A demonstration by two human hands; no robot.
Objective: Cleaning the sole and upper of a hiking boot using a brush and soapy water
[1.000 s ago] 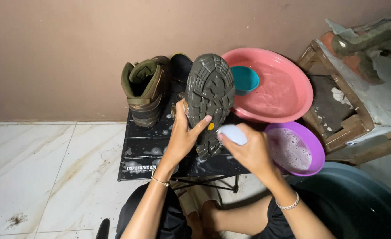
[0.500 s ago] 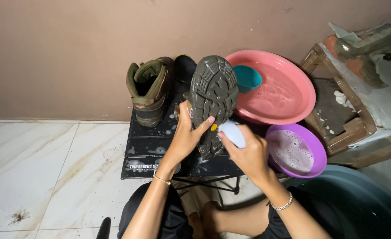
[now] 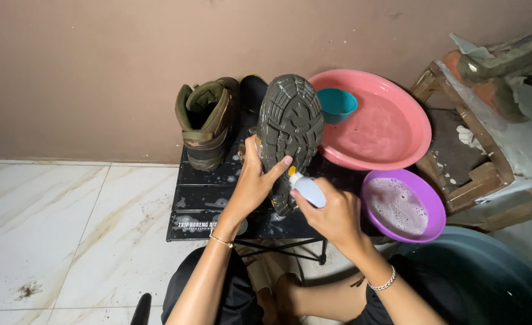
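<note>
**Asker:** How many things are there, and what do you hold?

**Me:** Two boots. My left hand [image 3: 255, 180] is clenched around one dark olive boot with a wet lugged rubber sole [image 3: 290, 129], thumb across the tread. My right hand [image 3: 332, 213] grips a pale blue-grey brush [image 3: 307, 189], pressed against the sole's lower end. The second olive-brown boot [image 3: 205, 123] stands upright at the far left corner of the small black folding table [image 3: 202, 201].

**Asker:** Which way does the held boot point?

**Me:** Its long axis runs up and down, sole facing me, one rounded end toward the wall. It hangs over the table's right half.

**Asker:** Basins?

**Me:** Three, plus one bowl: a large pink round basin [image 3: 392, 129] off the far right corner with a small teal bowl [image 3: 336, 103] in it, a purple basin of suds [image 3: 419, 201] near my right hand, and a dark teal tub [image 3: 488, 277] beside me.
</note>
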